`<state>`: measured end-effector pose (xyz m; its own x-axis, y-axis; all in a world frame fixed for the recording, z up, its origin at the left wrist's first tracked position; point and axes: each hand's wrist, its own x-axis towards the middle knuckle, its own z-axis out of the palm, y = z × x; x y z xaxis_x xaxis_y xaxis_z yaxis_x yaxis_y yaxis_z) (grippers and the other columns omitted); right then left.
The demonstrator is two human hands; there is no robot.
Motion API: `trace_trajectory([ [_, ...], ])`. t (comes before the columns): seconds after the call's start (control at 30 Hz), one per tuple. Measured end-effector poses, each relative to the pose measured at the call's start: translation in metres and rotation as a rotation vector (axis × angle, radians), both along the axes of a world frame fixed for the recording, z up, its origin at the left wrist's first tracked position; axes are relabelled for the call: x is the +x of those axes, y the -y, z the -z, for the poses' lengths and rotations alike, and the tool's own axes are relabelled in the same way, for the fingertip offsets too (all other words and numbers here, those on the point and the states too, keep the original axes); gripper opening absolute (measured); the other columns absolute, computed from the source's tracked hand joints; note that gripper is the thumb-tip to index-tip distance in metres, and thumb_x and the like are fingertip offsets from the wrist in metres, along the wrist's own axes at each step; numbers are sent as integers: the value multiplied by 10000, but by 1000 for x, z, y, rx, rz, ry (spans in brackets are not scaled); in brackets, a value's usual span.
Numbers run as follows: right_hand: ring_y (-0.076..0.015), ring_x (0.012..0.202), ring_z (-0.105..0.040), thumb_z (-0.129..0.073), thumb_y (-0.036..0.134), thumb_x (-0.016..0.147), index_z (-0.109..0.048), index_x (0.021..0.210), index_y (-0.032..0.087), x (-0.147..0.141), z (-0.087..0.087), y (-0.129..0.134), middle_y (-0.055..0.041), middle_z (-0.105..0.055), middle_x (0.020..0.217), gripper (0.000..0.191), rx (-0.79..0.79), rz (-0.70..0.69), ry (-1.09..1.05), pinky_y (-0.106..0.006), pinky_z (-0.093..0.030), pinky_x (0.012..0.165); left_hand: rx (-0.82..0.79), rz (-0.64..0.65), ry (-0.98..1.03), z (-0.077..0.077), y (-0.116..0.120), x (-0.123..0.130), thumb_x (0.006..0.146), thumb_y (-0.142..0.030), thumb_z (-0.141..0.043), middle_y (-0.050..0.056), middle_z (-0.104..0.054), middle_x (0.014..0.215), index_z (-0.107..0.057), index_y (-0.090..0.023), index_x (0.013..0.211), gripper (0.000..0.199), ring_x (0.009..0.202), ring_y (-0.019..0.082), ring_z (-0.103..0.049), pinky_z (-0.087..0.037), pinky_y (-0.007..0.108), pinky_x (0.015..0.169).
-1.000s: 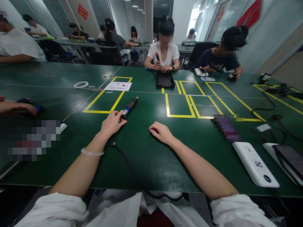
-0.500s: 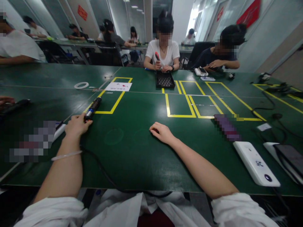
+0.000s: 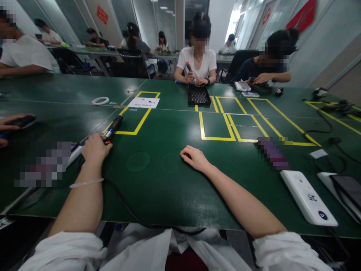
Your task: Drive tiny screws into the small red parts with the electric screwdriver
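Note:
My left hand (image 3: pixel 95 150) lies on the green table with its fingers closed round the near end of a black cylindrical tool (image 3: pixel 114 125), which has a blue and silver band and a red part by my thumb. The tool's far end points away from me; its grip is mostly covered by my hand. A black cable (image 3: pixel 124 205) runs from beneath my left wrist toward the table edge. My right hand (image 3: pixel 195 158) rests on the bare tabletop, fingers curled in, with no object visible in it.
Yellow tape rectangles (image 3: pixel 217 139) mark the table. A white printed sheet (image 3: pixel 144 102) and a white ring (image 3: pixel 100 101) lie beyond my left hand. At right are a phone (image 3: pixel 273 153) and a white power bank (image 3: pixel 308 197). Opposite, a person works over a black tray (image 3: pixel 199 95).
The view has turned slightly left. My hands keep nearly the same pose, the left one still on the tool. At the left edge, more of a co-worker's hands now shows.

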<state>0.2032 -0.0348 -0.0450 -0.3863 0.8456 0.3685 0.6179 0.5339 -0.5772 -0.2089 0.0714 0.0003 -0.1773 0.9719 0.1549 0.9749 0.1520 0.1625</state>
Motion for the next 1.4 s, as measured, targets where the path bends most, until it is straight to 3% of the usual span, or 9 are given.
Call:
trace_trajectory([
  [0.1,-130,758,-541,-521,204,927,-639,922,199,0,0,0,-14,-580,857,119,-1,1,5,-230,-401,696,-15,-131,-18,0,0,0,804,-410,-604,151,-580,1113,-620,-130,1085,397,947,291,-550,-460,382,767],
  [0.2,-130,759,-545,-520,205,929,-639,921,198,0,0,-1,-14,-579,853,120,-1,2,11,-233,-399,699,-20,-163,-27,-1,2,3,843,-421,-542,143,-599,1081,-643,-132,1056,373,902,276,-554,-453,369,745],
  [0.37,-134,785,-558,-535,199,923,-641,922,200,-1,2,-2,-17,-588,863,107,0,-6,17,-235,-403,715,140,-96,-76,-6,6,18,895,-424,-467,142,-626,1053,-626,-127,1119,404,919,274,-566,-442,367,776],
  [0.53,-139,793,-556,-533,216,934,-638,888,196,-1,3,-4,-19,-591,851,117,7,1,34,-241,-398,716,215,269,163,-5,16,72,905,-425,-484,73,-668,1028,-599,-154,1133,372,914,208,-609,-449,305,836],
  [0.73,-151,796,-548,-536,235,932,-615,831,188,-1,5,-6,-20,-590,812,136,9,9,69,-249,-388,711,-12,835,404,-9,39,158,898,-451,-505,55,-669,1030,-649,-191,1065,341,894,179,-626,-478,281,819],
  [0.87,-148,783,-549,-518,168,900,-596,879,196,-1,4,-5,-13,-599,815,86,-6,21,36,-246,-392,712,-123,1012,395,-21,50,197,908,-417,-491,57,-647,1028,-657,-206,1086,322,903,178,-616,-479,300,819],
  [0.97,-139,729,-547,-515,164,881,-574,920,204,-1,3,-3,4,-597,791,81,-36,46,5,-241,-390,681,-218,1006,477,-18,50,214,884,-388,-520,51,-659,978,-635,-194,1074,295,884,180,-624,-489,311,807],
  [1.23,-117,654,-550,-585,222,856,-492,1106,204,1,4,-4,34,-612,774,267,-100,41,-86,-221,-390,626,-377,851,931,26,49,217,788,-371,-651,60,-658,925,-561,-152,1010,324,853,164,-636,-508,331,796],
  [1.4,-126,701,-551,-578,207,867,-549,1051,210,1,4,-5,21,-611,789,186,-67,0,-63,-225,-401,666,-425,858,1048,30,53,216,783,-341,-686,46,-652,906,-547,-142,1038,352,836,151,-633,-491,312,796],
])
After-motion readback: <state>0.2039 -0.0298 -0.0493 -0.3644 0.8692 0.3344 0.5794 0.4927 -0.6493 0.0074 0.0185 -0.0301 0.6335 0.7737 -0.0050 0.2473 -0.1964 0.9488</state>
